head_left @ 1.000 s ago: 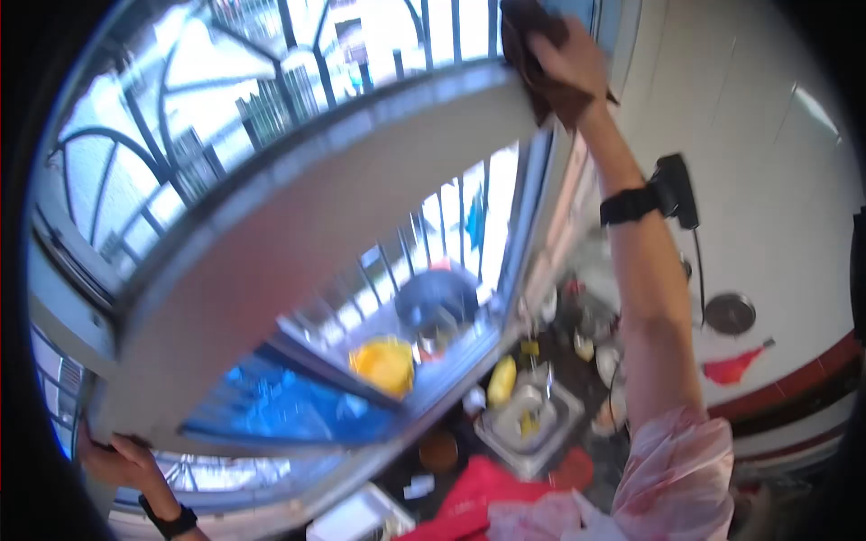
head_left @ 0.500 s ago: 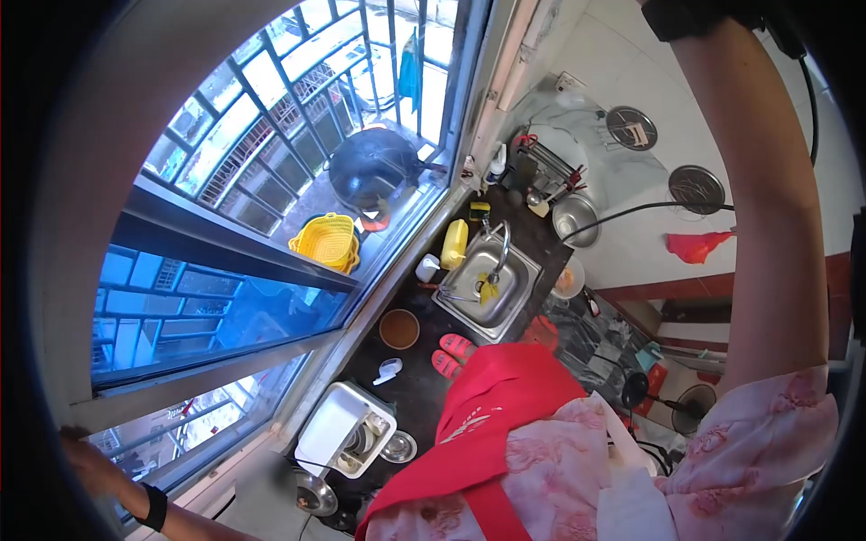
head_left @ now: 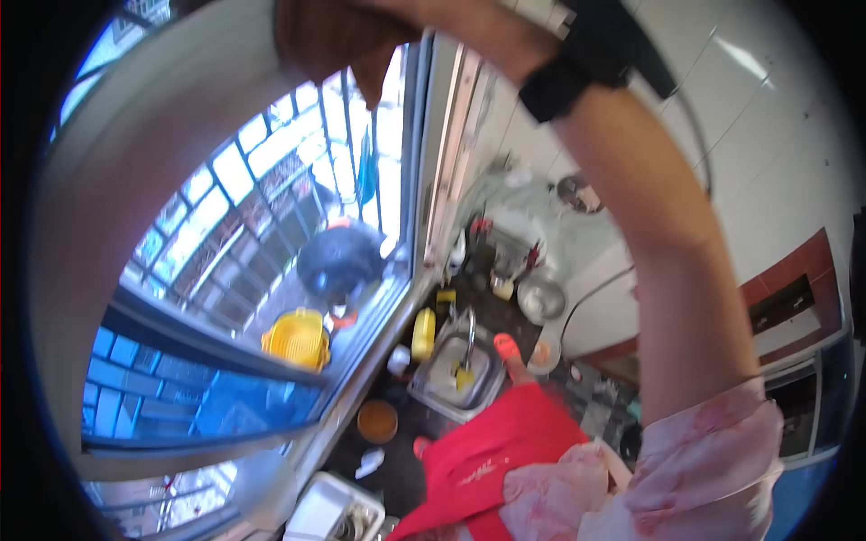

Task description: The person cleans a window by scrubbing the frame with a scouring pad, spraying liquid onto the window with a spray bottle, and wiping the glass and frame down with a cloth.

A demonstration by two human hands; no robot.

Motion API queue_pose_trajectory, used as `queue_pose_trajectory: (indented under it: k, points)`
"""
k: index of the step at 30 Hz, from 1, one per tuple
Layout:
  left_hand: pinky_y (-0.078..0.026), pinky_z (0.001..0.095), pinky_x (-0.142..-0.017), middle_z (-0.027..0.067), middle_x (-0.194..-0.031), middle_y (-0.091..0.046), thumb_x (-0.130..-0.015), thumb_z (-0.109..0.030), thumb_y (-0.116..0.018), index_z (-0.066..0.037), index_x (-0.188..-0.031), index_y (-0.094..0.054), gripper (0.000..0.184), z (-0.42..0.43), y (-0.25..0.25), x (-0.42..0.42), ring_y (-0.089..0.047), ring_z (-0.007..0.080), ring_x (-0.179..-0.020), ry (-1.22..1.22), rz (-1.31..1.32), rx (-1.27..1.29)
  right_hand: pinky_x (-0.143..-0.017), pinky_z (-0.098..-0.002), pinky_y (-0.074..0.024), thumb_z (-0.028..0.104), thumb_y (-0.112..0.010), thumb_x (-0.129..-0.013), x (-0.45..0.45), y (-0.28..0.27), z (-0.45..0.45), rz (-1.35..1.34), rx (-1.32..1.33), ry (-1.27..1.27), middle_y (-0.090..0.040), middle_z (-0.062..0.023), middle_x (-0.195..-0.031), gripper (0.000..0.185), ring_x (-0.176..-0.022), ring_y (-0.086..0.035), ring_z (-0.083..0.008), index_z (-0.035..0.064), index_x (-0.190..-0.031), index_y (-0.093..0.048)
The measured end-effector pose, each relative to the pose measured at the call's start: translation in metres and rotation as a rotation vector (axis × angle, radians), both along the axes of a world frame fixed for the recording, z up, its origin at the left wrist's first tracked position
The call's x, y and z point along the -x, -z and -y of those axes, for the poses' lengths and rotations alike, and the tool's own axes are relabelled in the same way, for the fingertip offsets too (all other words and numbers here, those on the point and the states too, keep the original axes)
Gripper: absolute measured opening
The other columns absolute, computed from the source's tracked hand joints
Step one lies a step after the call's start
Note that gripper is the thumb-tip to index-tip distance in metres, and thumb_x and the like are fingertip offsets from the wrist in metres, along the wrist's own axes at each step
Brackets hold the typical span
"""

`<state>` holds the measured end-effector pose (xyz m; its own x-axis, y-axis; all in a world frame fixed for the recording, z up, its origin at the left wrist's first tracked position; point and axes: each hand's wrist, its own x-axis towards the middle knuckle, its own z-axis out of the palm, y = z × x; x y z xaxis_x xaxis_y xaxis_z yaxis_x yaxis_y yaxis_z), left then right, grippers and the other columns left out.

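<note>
My right arm stretches up and across the top of the view, with a black band on the wrist. My right hand is partly cut off by the top edge. It is closed on a brown cloth, held against the upper part of the window frame, with one corner hanging down. Whether the cloth touches the glass I cannot tell. My left hand is out of view. Below, red slippers show on my feet beside the sink, at the edges of my red apron.
Beyond the window bars stand a dark wok and a yellow basket. The dark counter holds a yellow bottle, a brown round dish, a white tub and a metal bowl. A blue-tinted sliding pane is at left.
My right hand has come into view at the top with the brown cloth, swinging left. My left hand has left the view. One slippered foot has moved to the sink's right side. The camera has shifted.
</note>
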<state>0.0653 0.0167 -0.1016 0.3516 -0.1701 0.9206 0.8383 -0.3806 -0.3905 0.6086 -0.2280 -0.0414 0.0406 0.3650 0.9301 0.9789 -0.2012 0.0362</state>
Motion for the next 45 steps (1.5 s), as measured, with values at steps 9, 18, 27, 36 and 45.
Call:
queue_pose_trajectory:
  k: [9, 18, 27, 36, 45]
  points:
    - [-0.038, 0.054, -0.08, 0.0311, -0.106, -0.05, -0.102, -0.041, -0.042, 0.011, -0.115, -0.047, 0.054, 0.058, -0.001, -0.018, -0.048, 0.0453, -0.094, -0.097, 0.146, 0.401, -0.076, -0.0456, -0.0504, 0.031, -0.071, -0.072, -0.1, 0.013, 0.024, 0.116, -0.25, -0.039, -0.062, -0.018, -0.09, 0.039, -0.087, -0.062, -0.038, 0.0058, -0.099, -0.059]
    - [-0.034, 0.0542, -0.097, 0.0287, -0.126, -0.043, -0.1, -0.032, -0.047, 0.008, -0.122, -0.046, 0.046, 0.176, -0.037, -0.246, -0.043, 0.0405, -0.114, -0.001, -0.071, 0.234, -0.079, -0.0446, -0.0519, 0.032, -0.078, -0.069, -0.287, -0.007, 0.094, -0.031, -0.038, 0.042, -0.059, -0.015, -0.102, 0.053, -0.095, -0.061, -0.0359, 0.0086, -0.113, -0.059]
    - [-0.029, 0.0456, -0.106, 0.0211, -0.121, -0.051, -0.101, -0.021, -0.041, 0.002, -0.118, -0.052, 0.03, 0.098, 0.008, -0.32, -0.041, 0.0389, -0.122, -0.075, 0.159, 0.254, -0.092, -0.0426, -0.0482, 0.008, -0.069, -0.07, -0.312, -0.043, 0.145, -0.254, -0.114, -0.44, -0.055, -0.0188, -0.116, 0.056, -0.109, -0.057, -0.0389, 0.0069, -0.123, -0.05]
    - [-0.032, 0.0512, -0.097, 0.0218, -0.103, -0.051, -0.096, -0.022, -0.041, 0.003, -0.104, -0.052, 0.028, 0.11, -0.001, -0.346, -0.047, 0.0389, -0.102, 0.055, 0.201, 0.106, -0.099, -0.047, -0.041, 0.023, -0.069, -0.08, -0.446, -0.279, 0.168, 0.039, -0.351, -0.096, -0.05, -0.0224, -0.125, 0.053, -0.112, -0.051, -0.0438, 0.01, -0.128, -0.052]
    - [-0.033, 0.0516, -0.094, 0.0209, -0.097, -0.048, -0.095, -0.028, -0.042, 0.003, -0.1, -0.051, 0.033, 0.123, -0.009, -0.352, -0.046, 0.0387, -0.095, 0.071, 0.218, 0.07, -0.086, -0.0663, -0.0371, 0.005, -0.065, -0.072, -0.336, -0.06, 0.151, 0.596, 0.236, 0.052, -0.044, -0.0111, -0.133, 0.055, -0.12, -0.039, -0.0432, 0.0291, -0.121, -0.061]
